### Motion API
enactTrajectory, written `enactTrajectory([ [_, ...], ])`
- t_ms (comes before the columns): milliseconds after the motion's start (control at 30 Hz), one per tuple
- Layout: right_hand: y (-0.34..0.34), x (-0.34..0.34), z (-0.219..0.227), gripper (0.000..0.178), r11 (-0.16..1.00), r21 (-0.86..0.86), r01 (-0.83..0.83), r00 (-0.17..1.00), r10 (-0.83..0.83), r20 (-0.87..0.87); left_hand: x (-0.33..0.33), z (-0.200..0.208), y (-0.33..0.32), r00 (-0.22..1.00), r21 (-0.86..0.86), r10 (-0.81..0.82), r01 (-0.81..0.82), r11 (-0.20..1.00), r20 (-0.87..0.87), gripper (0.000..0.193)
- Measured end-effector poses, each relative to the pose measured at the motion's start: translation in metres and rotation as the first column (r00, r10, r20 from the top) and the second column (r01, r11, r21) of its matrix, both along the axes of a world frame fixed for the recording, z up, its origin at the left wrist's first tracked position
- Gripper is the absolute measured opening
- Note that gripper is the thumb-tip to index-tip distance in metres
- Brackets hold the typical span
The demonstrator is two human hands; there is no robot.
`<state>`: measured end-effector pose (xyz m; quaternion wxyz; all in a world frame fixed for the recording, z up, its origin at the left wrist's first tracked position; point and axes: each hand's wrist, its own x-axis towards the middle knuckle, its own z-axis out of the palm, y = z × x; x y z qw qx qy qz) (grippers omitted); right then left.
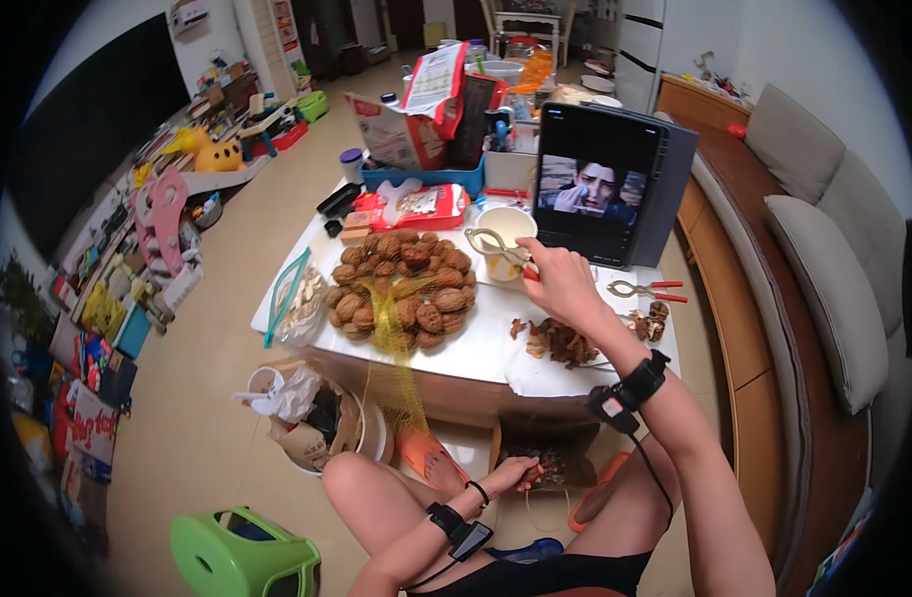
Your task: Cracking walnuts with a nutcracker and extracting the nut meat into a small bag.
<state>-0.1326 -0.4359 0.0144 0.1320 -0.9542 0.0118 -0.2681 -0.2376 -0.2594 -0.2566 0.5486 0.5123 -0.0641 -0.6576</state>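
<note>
My right hand (pixel 558 284) is closed around the red handles of a nutcracker (pixel 491 244), whose metal jaws are over a white cup (pixel 513 221) on the table. Low between my knees, my left hand (pixel 512 475) is closed on a brown walnut (pixel 532 474), mostly hidden by the fingers. It is beside an open bag (pixel 565 466) with shell bits inside. Many whole walnuts (pixel 416 289) are heaped on the table, partly under a yellow net bag (pixel 401 388) that hangs over the edge. Broken shells (pixel 562 343) lie on white paper (pixel 535 376).
A second nutcracker (pixel 647 290) lies at the table's right, before a propped tablet (pixel 595 189). Behind the walnuts are a red packet (pixel 441 207) and a blue basket (pixel 426 179). A filled waste bin (pixel 306 438) and a green stool (pixel 242 552) stand on the left.
</note>
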Motion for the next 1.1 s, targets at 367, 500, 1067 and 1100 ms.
enactTrajectory([
  [367,0.009,-0.049,0.030,0.018,0.949,0.152,-0.276,0.953,0.291,-0.085,0.013,0.020,-0.014,0.989,-0.042,0.045,-0.039,0.998,0.144,0.031],
  [500,0.024,-0.050,-0.015,0.023,0.962,0.096,-0.257,0.934,0.273,-0.232,0.015,0.048,-0.005,0.982,-0.192,-0.028,0.064,0.979,0.184,0.032],
  [1067,0.024,-0.202,-0.027,0.017,0.519,0.851,0.080,0.737,0.544,-0.401,0.026,0.022,-0.017,0.844,-0.265,0.386,-0.495,0.827,-0.371,0.026],
  [1100,0.018,-0.216,-0.045,0.015,0.414,0.888,0.201,0.712,0.560,-0.423,0.024,0.060,-0.022,0.878,-0.295,0.303,-0.421,0.858,-0.372,0.036],
])
